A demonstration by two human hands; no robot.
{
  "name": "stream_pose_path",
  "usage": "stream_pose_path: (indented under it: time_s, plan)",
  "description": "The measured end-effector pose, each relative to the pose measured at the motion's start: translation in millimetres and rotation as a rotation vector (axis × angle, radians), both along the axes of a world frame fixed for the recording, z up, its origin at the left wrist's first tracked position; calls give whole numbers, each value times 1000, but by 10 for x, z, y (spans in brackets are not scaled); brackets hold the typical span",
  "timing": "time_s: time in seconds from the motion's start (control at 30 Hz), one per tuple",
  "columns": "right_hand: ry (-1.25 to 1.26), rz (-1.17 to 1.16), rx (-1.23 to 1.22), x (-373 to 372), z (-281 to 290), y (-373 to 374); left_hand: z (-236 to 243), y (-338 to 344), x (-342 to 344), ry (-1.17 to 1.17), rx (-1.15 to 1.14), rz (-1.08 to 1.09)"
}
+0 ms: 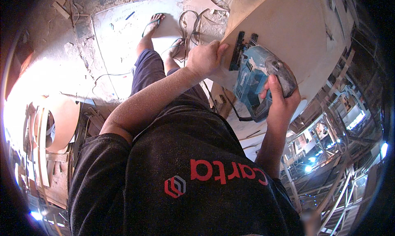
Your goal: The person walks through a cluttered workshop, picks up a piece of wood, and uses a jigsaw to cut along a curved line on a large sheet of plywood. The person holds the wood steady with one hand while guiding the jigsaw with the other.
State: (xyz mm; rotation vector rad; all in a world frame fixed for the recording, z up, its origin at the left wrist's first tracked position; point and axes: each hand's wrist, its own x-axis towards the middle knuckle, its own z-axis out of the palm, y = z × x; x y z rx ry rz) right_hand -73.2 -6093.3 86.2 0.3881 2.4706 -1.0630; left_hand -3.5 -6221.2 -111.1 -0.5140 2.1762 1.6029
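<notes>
Head view, looking down the person's front.

Right hand [279, 99]: fingers wrapped shut around the grey top handle of a blue-green electric jigsaw with a black base plate [256, 76]. The saw sits with its base flat on a large pale-brown plywood sheet with a curved edge [288, 26], close to the sheet's near edge.

Left hand [205, 58]: fingers curled over the sheet's edge just beside the saw's base, pinning the board; thumb side on top, fingertips hidden underneath.

Step in hand, as judged: a cut in the sheet, saw placed, board steadied. Blade and cut line are hidden by the saw body, so I cannot tell how far the cut runs. The next move calls for a steady feed with the base kept flat, and the left fingers kept clear of the blade's path.

A black cord [240, 114] hangs from the saw's rear.

Signs and labels: none legible on saw or board. A flat white sheet [119, 34] lies on the dusty floor, with a few small blue marks. The black shirt [185, 182] bears a red emblem and red lettering on the chest.
</notes>
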Motion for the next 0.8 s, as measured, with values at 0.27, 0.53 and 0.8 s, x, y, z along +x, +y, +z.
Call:
stream_pose_path:
  time_s: [0.27,0.53,0.8]
  plan:
    - [-1,13,28,-61,29,-124,0,-4,-18,26,-14,3]
    - [2,-3,-20,-96,0,-78,12,7,-23,18,-8,10]
    - [35,4,15,-125,35,-224,6,8,-37,5,-16,-10]
